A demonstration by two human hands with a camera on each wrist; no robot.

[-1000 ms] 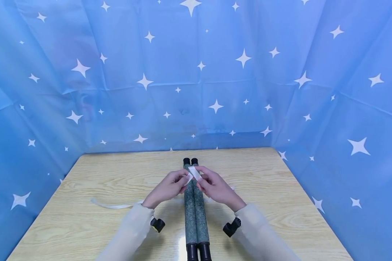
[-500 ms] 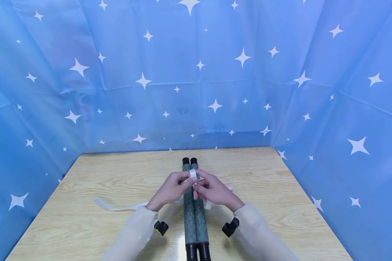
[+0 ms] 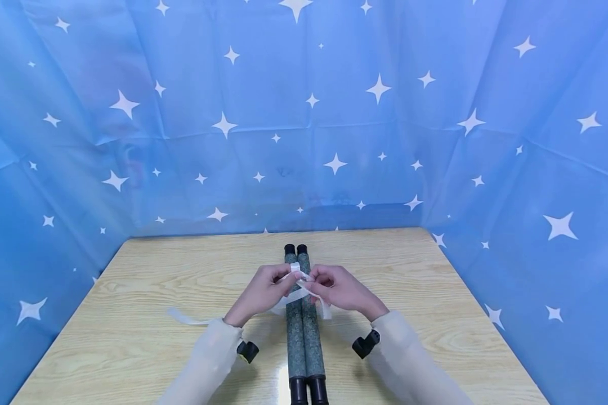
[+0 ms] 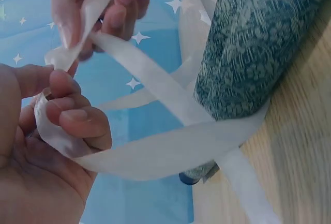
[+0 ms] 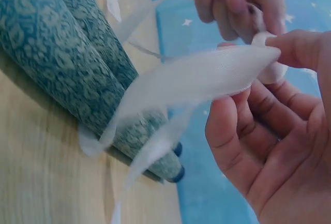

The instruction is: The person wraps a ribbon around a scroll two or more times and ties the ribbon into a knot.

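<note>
**White ribbon point(image 5: 191, 76) pinched in two bare hands above paired green scroll rolls point(image 3: 306, 337)**

Pale wood-grain tabletop point(image 3: 147, 315) fills the lower half of the head view, narrowing toward its far edge. Behind it and along both sides hangs a creased blue cloth backdrop point(image 3: 284, 73), printed with white four-pointed stars point(image 3: 124, 105) of several sizes.

The rolls lie side by side on the table, pointing away from the person. They are covered in floral-patterned fabric and finished with dark end caps point(image 3: 289, 249). The ribbon is over their far half: bands cross them, a loose tail trails on the table to the left, and another length hangs on the right. Whether it is knotted cannot be told.

Both forearms, in cream sleeves point(image 3: 200, 360), reach in from the near edge and angle inward, so the hands nearly meet over the rolls. The left hand point(image 3: 263, 288) pinches the ribbon between thumb and forefinger, its other fingers curled, with a band running across the palm. The right hand point(image 3: 342, 289) also pinches the ribbon between thumb and finger, the remaining fingers bent. A small black camera point(image 3: 247, 351) sits at each wrist.
</note>
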